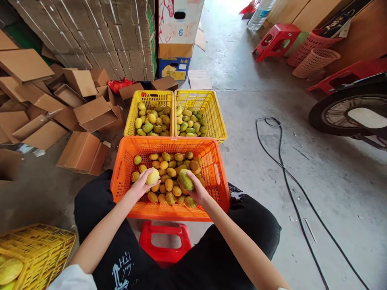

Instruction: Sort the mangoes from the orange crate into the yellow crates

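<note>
My left hand [141,186] is closed around a pale yellow roundish fruit [152,177]. In my right hand [198,191] is a larger, oval green fruit [185,180] with a yellowish tint. Both hands are over an orange plastic crate [169,214] between my knees. Many yellow, orange-brown and greenish oval fruits [169,184] lie loose on its floor, mostly in the middle and right. My fingers and the two held fruits hide part of the pile.
Behind the orange crate stand a left yellow crate [129,121] and a right yellow crate [216,108], both holding fruit. A red stool [163,253] is below. Cardboard boxes [81,151] lie left; a black cable [284,169] and a motorbike wheel [329,112] are right.
</note>
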A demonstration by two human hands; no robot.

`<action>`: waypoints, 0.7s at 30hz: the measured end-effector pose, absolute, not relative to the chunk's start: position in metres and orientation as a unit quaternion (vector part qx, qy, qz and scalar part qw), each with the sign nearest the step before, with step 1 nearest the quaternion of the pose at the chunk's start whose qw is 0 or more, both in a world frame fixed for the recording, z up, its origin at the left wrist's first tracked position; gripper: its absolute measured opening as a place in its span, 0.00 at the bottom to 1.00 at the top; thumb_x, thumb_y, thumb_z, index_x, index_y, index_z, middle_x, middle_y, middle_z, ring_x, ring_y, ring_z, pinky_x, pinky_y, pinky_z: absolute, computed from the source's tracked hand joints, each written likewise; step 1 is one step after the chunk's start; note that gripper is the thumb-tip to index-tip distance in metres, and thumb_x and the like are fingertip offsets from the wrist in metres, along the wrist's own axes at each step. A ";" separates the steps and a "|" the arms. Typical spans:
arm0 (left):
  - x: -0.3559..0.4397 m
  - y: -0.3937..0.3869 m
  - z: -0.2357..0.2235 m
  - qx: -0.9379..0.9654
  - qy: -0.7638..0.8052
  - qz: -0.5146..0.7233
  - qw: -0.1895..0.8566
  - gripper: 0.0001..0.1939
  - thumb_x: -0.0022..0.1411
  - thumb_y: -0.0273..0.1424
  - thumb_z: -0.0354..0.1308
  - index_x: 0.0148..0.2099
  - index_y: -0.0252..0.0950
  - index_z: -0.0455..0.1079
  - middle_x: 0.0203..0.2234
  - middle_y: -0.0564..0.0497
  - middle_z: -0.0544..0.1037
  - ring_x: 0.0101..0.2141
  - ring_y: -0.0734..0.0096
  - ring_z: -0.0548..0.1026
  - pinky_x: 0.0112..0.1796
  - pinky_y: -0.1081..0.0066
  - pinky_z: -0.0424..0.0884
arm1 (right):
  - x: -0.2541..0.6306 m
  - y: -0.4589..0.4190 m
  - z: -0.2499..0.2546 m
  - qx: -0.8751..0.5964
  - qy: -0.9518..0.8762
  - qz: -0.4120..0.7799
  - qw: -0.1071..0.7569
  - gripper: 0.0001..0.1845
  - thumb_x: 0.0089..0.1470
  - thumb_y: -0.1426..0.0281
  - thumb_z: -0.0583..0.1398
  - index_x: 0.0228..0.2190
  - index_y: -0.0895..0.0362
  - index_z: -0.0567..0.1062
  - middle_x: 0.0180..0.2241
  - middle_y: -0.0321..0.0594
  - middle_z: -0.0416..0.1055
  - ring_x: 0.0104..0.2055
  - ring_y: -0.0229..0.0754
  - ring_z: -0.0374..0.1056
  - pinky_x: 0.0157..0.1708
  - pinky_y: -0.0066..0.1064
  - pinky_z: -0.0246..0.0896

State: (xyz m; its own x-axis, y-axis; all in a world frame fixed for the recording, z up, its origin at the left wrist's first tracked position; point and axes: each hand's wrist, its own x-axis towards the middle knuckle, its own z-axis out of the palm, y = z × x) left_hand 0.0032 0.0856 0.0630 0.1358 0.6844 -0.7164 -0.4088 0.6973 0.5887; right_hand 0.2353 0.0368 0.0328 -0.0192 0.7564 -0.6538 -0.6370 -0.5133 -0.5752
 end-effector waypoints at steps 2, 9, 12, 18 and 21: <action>0.003 0.086 0.063 0.139 0.546 0.365 0.741 0.11 0.62 0.34 0.65 0.41 0.33 0.71 0.33 0.43 0.80 0.37 0.61 0.82 0.44 0.59 0.82 | 0.235 0.037 0.034 -0.492 -0.069 0.707 0.504 0.22 0.43 0.57 0.72 0.39 0.48 0.75 0.40 0.34 0.79 0.44 0.48 0.77 0.48 0.40 0.74; -0.007 0.091 0.065 0.183 0.562 0.336 0.734 0.15 0.64 0.38 0.63 0.44 0.32 0.70 0.37 0.39 0.82 0.40 0.53 0.84 0.41 0.56 0.82 | 0.243 0.035 0.030 -0.497 -0.027 0.726 0.474 0.16 0.48 0.56 0.63 0.37 0.50 0.74 0.37 0.40 0.79 0.46 0.53 0.78 0.44 0.44 0.76; -0.014 0.094 0.063 0.198 0.557 0.352 0.726 0.17 0.61 0.38 0.66 0.46 0.33 0.69 0.38 0.40 0.82 0.40 0.54 0.84 0.40 0.57 0.82 | 0.246 0.036 0.027 -0.506 0.008 0.731 0.458 0.15 0.51 0.55 0.58 0.35 0.51 0.72 0.36 0.43 0.80 0.45 0.53 0.78 0.40 0.44 0.76; -0.015 0.091 0.064 0.220 0.552 0.342 0.728 0.20 0.53 0.34 0.72 0.45 0.35 0.69 0.39 0.43 0.82 0.37 0.58 0.83 0.35 0.65 0.81 | 0.246 0.036 0.014 -0.537 -0.030 0.713 0.449 0.18 0.49 0.50 0.59 0.34 0.50 0.70 0.34 0.41 0.79 0.44 0.53 0.78 0.38 0.43 0.76; -0.011 0.088 0.067 0.215 0.560 0.340 0.725 0.22 0.49 0.33 0.75 0.41 0.35 0.68 0.38 0.43 0.81 0.37 0.60 0.82 0.33 0.68 0.80 | 0.247 0.033 0.007 -0.542 -0.073 0.701 0.459 0.20 0.48 0.48 0.61 0.34 0.50 0.72 0.33 0.39 0.79 0.44 0.52 0.78 0.38 0.41 0.76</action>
State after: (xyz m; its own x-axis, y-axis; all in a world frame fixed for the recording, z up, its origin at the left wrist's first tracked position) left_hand -0.0110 0.0876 0.0669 0.1421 0.7334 -0.6648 -0.2532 0.6762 0.6918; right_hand 0.2466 0.0335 0.0070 0.0079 0.7217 -0.6921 -0.5638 -0.5684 -0.5992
